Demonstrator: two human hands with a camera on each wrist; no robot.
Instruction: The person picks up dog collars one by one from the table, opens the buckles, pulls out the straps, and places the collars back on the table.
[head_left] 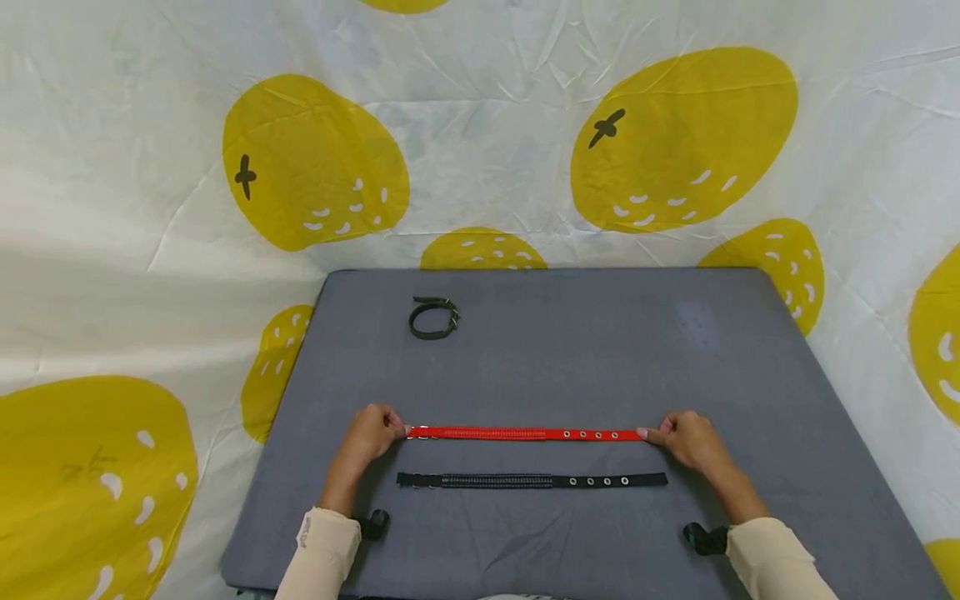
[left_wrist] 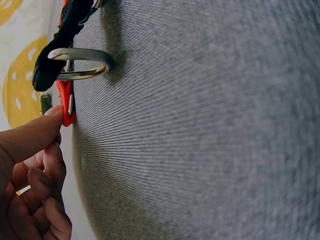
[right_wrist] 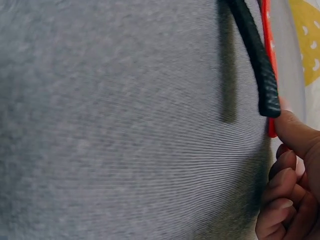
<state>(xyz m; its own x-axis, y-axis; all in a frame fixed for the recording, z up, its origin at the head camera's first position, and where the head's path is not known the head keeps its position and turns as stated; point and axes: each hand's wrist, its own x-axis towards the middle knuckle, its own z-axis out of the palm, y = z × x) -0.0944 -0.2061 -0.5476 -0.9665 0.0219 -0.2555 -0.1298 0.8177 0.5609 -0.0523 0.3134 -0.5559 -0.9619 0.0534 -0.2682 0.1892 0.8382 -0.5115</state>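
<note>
A red collar [head_left: 495, 433] lies stretched out straight from side to side on the grey table. My left hand [head_left: 377, 430] pinches its buckle end between thumb and forefinger, the other fingers curled. At the opposite end, past a row of metal eyelets, my right hand [head_left: 687, 437] pinches the tip. Just nearer to me, a black collar [head_left: 495, 481] lies parallel to the red one, untouched. Its metal ring stands up large in the left wrist view, and its free end [right_wrist: 257, 65] shows beside the red strap in the right wrist view.
A dark green collar [head_left: 433, 335] lies coiled toward the back left of the grey table [head_left: 570, 350]. Dark straps hang at both wrists, below the cuffs. A white cloth with yellow fruit shapes [head_left: 487, 150] rises behind and beside the table.
</note>
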